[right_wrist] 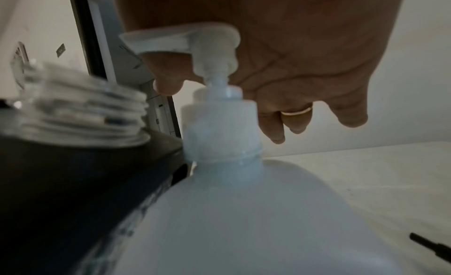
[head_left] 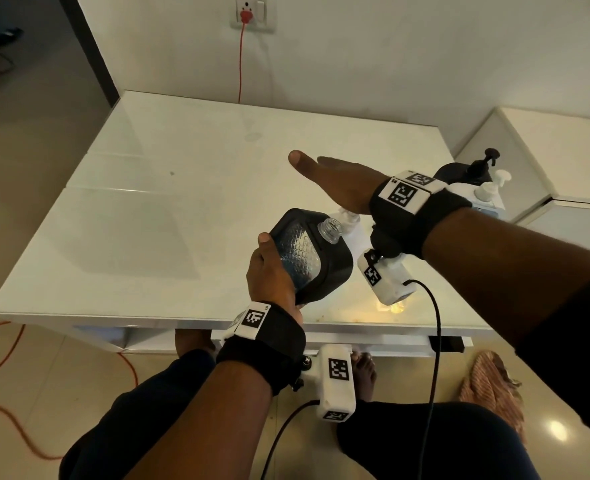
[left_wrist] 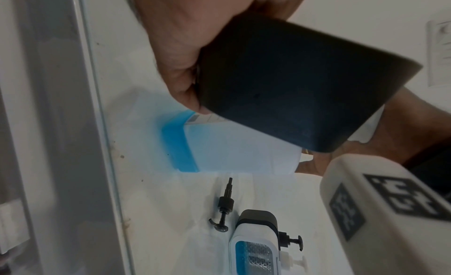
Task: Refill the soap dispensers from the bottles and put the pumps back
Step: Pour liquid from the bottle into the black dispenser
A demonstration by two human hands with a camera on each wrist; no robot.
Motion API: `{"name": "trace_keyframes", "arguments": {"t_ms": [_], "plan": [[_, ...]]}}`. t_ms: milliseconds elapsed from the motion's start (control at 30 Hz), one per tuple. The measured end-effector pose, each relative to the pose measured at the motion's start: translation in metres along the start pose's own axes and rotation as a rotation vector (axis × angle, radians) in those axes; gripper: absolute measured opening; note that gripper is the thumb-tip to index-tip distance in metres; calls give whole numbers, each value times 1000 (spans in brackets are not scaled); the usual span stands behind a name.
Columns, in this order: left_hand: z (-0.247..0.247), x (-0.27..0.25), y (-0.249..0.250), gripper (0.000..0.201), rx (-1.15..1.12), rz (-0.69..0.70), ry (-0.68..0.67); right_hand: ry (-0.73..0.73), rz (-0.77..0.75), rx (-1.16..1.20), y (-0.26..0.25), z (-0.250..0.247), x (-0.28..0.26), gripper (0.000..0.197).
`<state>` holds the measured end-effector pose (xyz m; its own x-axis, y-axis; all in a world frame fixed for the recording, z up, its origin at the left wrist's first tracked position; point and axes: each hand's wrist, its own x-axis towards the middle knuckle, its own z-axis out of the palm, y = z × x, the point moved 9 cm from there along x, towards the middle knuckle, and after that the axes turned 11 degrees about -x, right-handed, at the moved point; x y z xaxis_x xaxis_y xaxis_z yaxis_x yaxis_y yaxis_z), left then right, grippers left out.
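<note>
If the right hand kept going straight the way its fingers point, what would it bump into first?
Probably nothing soon. The right hand lies flat and open above the white pump bottle, fingers pointing across the bare table. That way looks free up to the wall, though depth is hard to judge.

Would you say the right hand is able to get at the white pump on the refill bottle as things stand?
Probably yes: the right hand hovers open directly over the white pump of the refill bottle, with nothing between them; the held dispenser sits beside, not across.

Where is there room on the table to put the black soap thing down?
The table's left half and far side toward the wall are bare. It is crowded at the right, where the white refill bottle, loose black pump and other dispensers stand.
</note>
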<state>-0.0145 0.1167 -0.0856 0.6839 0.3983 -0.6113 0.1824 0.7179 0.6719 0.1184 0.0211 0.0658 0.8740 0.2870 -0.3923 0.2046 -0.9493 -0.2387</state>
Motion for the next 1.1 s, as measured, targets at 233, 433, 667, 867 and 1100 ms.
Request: {"name": "trace_keyframes", "arguments": {"t_ms": [233, 433, 667, 867, 1100], "plan": [[-1, -2, 0, 45, -14, -7, 0, 2, 21, -16, -4, 4, -5, 72], [-1, -1, -1, 46, -14, -9, -5, -3, -39, -25, -10, 4, -5, 69], [0, -2, -5, 41, -60, -62, -5, 18, -23, -17, -3, 6, -1, 106], [0, -5, -2, 38, -49, -75, 1, -4, -25, -26, -6, 10, -1, 131], [-1, -2, -4, 37, -50, -72, 0, -6, -10, -17, -5, 9, 3, 111]]}}
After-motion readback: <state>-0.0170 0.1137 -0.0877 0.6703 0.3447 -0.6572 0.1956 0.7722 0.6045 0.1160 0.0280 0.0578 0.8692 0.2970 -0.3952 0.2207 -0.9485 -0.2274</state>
